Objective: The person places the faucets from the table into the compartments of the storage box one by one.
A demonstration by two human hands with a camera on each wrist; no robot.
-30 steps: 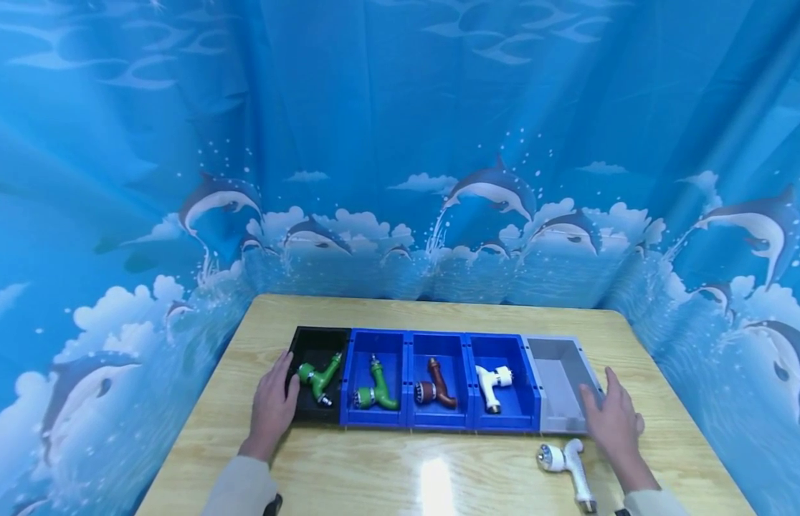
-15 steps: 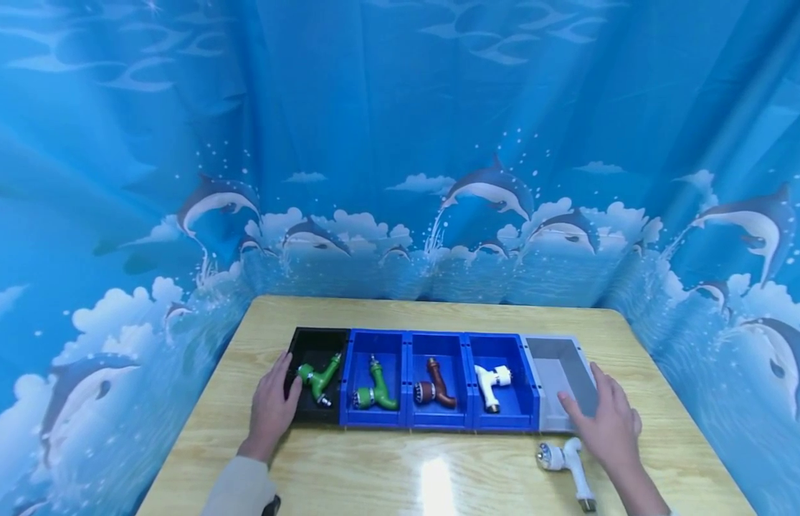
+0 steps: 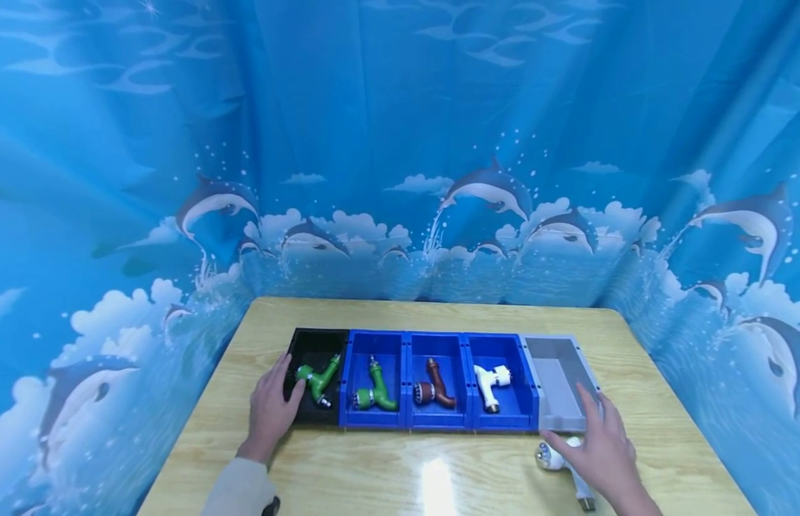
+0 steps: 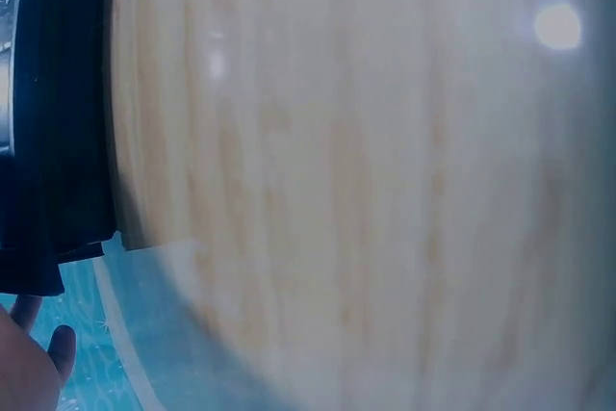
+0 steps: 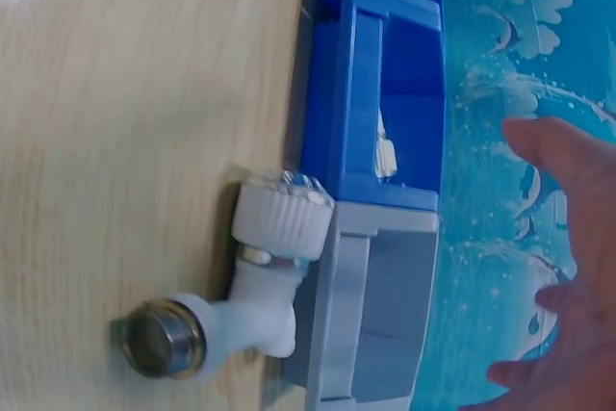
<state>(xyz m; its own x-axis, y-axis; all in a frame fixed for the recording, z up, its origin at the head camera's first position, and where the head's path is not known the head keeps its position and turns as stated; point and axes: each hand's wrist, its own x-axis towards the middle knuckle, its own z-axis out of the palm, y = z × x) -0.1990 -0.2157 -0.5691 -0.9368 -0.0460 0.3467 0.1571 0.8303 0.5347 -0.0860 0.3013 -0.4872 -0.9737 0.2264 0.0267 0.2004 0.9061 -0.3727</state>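
My left hand (image 3: 271, 410) rests at the left wall of the black bin (image 3: 315, 345), fingers fairly straight; a green tap (image 3: 321, 380) lies in that bin. Over the table on the right, my right hand (image 3: 605, 453) is spread with thumb and fingers apart, holding nothing. Below it a white tap (image 5: 265, 286) lies on the wood in front of the grey bin (image 3: 558, 373), partly covered by the hand in the head view. The right wrist view shows its ribbed white knob and metal-ringed end.
Three blue bins (image 3: 439, 344) join the black and grey ones in a row. They hold a second green tap (image 3: 377, 390), a brown tap (image 3: 435, 387) and another white tap (image 3: 493, 383). A dolphin-print curtain (image 3: 400, 143) surrounds the wooden table (image 3: 348, 466).
My right hand has moved left and nearer to me, from beside the grey bin to over the white tap. The left hand has barely moved.
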